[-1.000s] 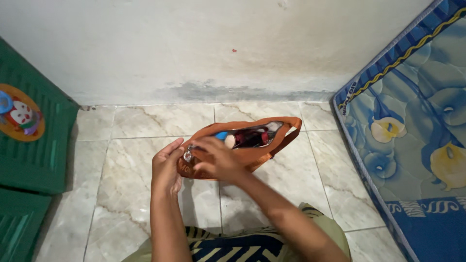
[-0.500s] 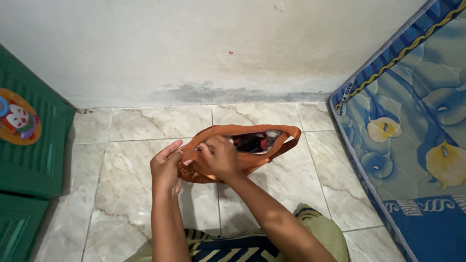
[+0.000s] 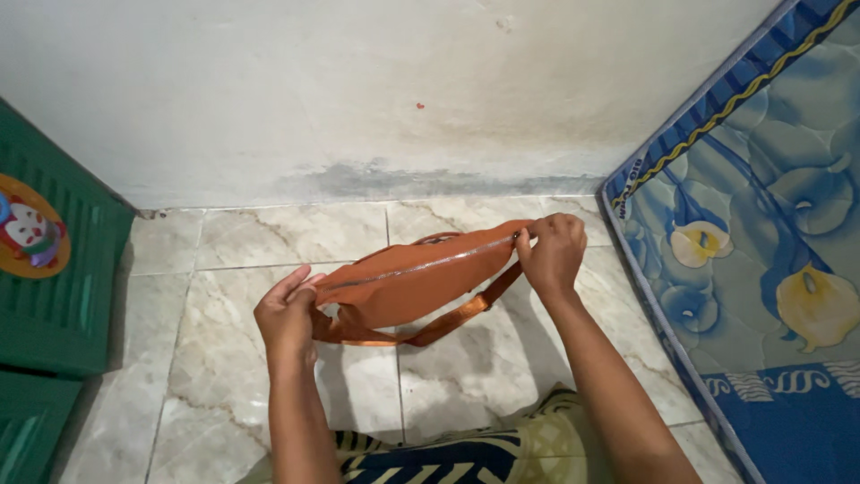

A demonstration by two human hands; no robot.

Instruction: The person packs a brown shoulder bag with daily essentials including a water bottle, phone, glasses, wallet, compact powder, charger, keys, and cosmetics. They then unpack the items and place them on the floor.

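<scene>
Pouch (image 3: 414,285) orange, zipped; left hand (image 3: 288,315), right hand (image 3: 550,253) grip opposite ends; mattress (image 3: 761,269) edge near right.

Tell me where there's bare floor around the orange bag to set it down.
Bare tile floor lies between the green cabinet and the left hand, and along the wall behind the orange bag. Also free: tile between the right hand and the blue mattress. Near the lap it is crowded.
</scene>
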